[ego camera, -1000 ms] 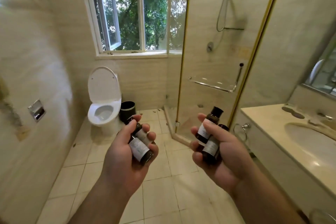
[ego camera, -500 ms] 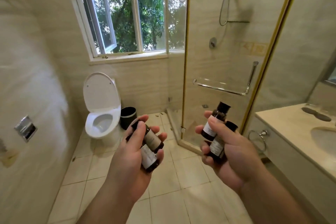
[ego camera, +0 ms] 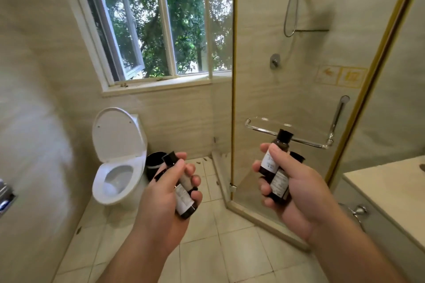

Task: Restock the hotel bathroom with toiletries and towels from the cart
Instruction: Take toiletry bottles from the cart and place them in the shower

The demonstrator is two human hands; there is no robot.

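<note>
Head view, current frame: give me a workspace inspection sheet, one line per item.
Surface: beige vanity counter at right; tiled floor below.
Job's things: left pair of dark toiletry bottles, right pair of bottles; no towels seen.
Clutter: small dark bits on the floor near the shower.
Hands: left hand grips its pair; right hand grips its pair.
Cables: nothing seen.
Surroundings: toilet with lid raised, black bin, open window, glass shower enclosure.

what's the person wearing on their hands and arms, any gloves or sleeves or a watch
Nothing that shows. The left hand and right hand have no gloves and no visible rings. The left forearm and right forearm are bare to the frame edge: no sleeves, watch or bracelet.
</note>
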